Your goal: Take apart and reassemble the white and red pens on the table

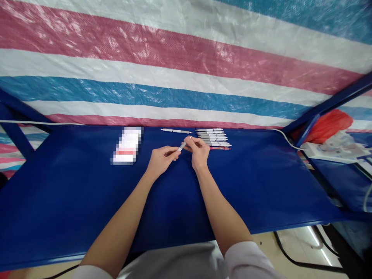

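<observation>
Pen (pixel 182 146) is held over blue table (pixel 247 190), striped sheeting (pixel 174 54) behind.

Blue tabletop (pixel 87 209), viewed by me remotely: pixelated object (pixel 127 145) left of the left hand (pixel 162 157); grey-and-white pens (pixel 217 138) in a row, plus red pen (pixel 220 148), just right of the right hand (pixel 200 151); single pen (pixel 176 131) beyond both.

- Here's the left hand (pixel 165 159) and right hand (pixel 199 150), both pinching one grey pen (pixel 182 146) above the blue desk (pixel 247 186)!
- Beside the right hand, a row of pens (pixel 213 136), with a red pen (pixel 220 148) at its near end!
- Left of that row, a lone pen (pixel 176 131).
- Farther left, a pixelated white rectangle (pixel 127 145).
- And behind, a striped sheet (pixel 174 69); far right, a red bag (pixel 331 126)!
</observation>
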Demonstrator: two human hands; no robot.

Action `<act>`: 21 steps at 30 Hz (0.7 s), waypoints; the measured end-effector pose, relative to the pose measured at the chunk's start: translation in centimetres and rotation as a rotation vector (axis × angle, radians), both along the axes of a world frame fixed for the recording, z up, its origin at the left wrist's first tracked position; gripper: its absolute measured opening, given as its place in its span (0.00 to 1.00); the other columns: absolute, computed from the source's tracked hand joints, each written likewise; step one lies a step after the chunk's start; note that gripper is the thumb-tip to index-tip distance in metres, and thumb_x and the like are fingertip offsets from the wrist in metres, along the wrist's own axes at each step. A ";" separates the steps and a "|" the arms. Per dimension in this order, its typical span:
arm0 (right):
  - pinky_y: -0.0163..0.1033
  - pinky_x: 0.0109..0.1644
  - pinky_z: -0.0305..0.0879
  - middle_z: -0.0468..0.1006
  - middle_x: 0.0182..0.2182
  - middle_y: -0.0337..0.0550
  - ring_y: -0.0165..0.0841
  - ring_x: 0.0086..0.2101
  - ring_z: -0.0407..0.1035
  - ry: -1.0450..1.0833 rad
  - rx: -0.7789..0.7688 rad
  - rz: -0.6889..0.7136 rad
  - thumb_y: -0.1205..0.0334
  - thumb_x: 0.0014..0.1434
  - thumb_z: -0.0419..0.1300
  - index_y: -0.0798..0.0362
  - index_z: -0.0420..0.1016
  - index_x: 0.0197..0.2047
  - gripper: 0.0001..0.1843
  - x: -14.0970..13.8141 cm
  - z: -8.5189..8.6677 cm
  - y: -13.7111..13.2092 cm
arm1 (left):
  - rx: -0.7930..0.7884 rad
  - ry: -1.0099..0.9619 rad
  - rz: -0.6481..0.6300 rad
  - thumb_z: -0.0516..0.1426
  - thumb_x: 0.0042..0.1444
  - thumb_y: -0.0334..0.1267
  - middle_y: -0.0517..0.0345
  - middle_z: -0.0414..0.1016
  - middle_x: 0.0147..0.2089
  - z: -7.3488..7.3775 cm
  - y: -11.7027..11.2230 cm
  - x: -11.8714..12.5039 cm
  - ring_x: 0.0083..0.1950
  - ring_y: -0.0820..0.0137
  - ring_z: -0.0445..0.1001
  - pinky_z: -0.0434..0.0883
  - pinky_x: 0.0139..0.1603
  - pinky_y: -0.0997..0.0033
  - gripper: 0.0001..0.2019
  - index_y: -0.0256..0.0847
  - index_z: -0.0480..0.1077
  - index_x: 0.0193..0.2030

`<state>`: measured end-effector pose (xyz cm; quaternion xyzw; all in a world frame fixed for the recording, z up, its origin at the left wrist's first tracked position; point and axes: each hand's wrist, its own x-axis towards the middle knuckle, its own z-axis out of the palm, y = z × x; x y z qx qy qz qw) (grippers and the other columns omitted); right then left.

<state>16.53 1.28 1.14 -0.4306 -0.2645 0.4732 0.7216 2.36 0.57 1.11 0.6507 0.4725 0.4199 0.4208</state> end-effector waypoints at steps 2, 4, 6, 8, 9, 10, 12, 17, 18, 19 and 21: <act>0.37 0.31 0.77 0.81 0.26 0.37 0.32 0.28 0.77 -0.014 0.002 0.015 0.58 0.42 0.72 0.53 0.79 0.27 0.11 0.0 0.0 -0.1 | -0.084 -0.046 -0.010 0.63 0.51 0.45 0.56 0.78 0.29 0.2 -0.1 -0.1 0.29 0.68 0.78 0.75 0.33 0.70 0.14 0.39 0.79 0.40; 0.36 0.29 0.76 0.81 0.26 0.37 0.32 0.28 0.77 -0.031 0.002 0.027 0.57 0.42 0.71 0.53 0.79 0.27 0.10 0.1 0.0 -0.2 | -0.161 -0.096 -0.023 0.65 0.48 0.46 0.54 0.80 0.30 0.5 -0.3 -0.2 0.29 0.67 0.78 0.76 0.34 0.68 0.16 0.37 0.79 0.40; 0.34 0.28 0.75 0.81 0.26 0.37 0.32 0.28 0.77 -0.039 0.004 0.040 0.57 0.43 0.71 0.53 0.79 0.27 0.10 0.1 0.0 -0.2 | -0.218 -0.136 -0.043 0.65 0.47 0.46 0.52 0.80 0.31 0.8 -0.5 -0.2 0.29 0.66 0.78 0.77 0.34 0.66 0.18 0.36 0.79 0.40; 0.34 0.27 0.75 0.81 0.26 0.38 0.32 0.27 0.77 -0.037 0.007 0.057 0.57 0.44 0.70 0.53 0.79 0.27 0.10 0.2 0.1 -0.3 | -0.252 -0.149 -0.069 0.65 0.48 0.48 0.51 0.80 0.31 1.1 -0.6 -0.2 0.28 0.66 0.78 0.77 0.33 0.65 0.17 0.35 0.79 0.38; 0.35 0.28 0.75 0.81 0.26 0.38 0.33 0.27 0.77 -0.034 0.010 0.064 0.57 0.44 0.70 0.53 0.79 0.27 0.09 0.2 0.1 -0.4 | -0.264 -0.148 -0.083 0.64 0.49 0.48 0.51 0.80 0.31 1.2 -0.7 -0.2 0.28 0.66 0.78 0.77 0.33 0.65 0.17 0.35 0.79 0.37; 0.36 0.29 0.75 0.81 0.26 0.38 0.33 0.27 0.77 -0.032 0.015 0.070 0.57 0.45 0.70 0.53 0.79 0.28 0.09 0.2 0.1 -0.4 | -0.274 -0.146 -0.099 0.64 0.49 0.49 0.51 0.80 0.31 1.3 -0.7 -0.2 0.28 0.66 0.78 0.77 0.33 0.65 0.17 0.35 0.79 0.36; 0.38 0.31 0.76 0.81 0.26 0.38 0.33 0.27 0.77 -0.042 0.026 0.074 0.57 0.45 0.70 0.53 0.79 0.29 0.09 0.3 0.2 -0.5 | -0.289 -0.145 -0.127 0.63 0.50 0.49 0.51 0.81 0.32 1.5 -0.8 -0.2 0.28 0.66 0.78 0.77 0.35 0.65 0.16 0.36 0.79 0.36; 0.36 0.30 0.76 0.82 0.29 0.39 0.33 0.31 0.77 -0.124 0.039 0.056 0.54 0.46 0.69 0.51 0.80 0.34 0.13 0.4 0.2 -0.5 | -0.262 -0.142 -0.097 0.62 0.52 0.49 0.50 0.81 0.35 1.4 -0.7 -0.2 0.33 0.65 0.79 0.77 0.39 0.63 0.18 0.37 0.78 0.42; 0.35 0.30 0.76 0.82 0.30 0.39 0.33 0.32 0.77 -0.131 0.035 0.044 0.54 0.45 0.69 0.51 0.80 0.35 0.14 0.4 0.2 -0.5 | -0.240 -0.138 -0.073 0.63 0.51 0.49 0.51 0.81 0.36 1.3 -0.7 -0.1 0.33 0.65 0.79 0.77 0.40 0.63 0.18 0.37 0.78 0.43; 0.35 0.29 0.76 0.82 0.32 0.39 0.33 0.33 0.77 -0.136 0.029 0.032 0.54 0.45 0.69 0.51 0.80 0.35 0.14 0.3 0.1 -0.5 | -0.213 -0.135 -0.045 0.63 0.51 0.48 0.51 0.81 0.36 1.1 -0.7 0.0 0.34 0.65 0.79 0.76 0.41 0.63 0.19 0.37 0.77 0.44; 0.36 0.30 0.76 0.82 0.35 0.39 0.33 0.34 0.76 -0.147 0.013 0.017 0.53 0.44 0.69 0.51 0.80 0.34 0.14 0.2 0.1 -0.4 | -0.144 -0.132 0.020 0.65 0.49 0.46 0.53 0.81 0.36 0.8 -0.8 0.1 0.35 0.66 0.79 0.76 0.42 0.64 0.18 0.38 0.77 0.44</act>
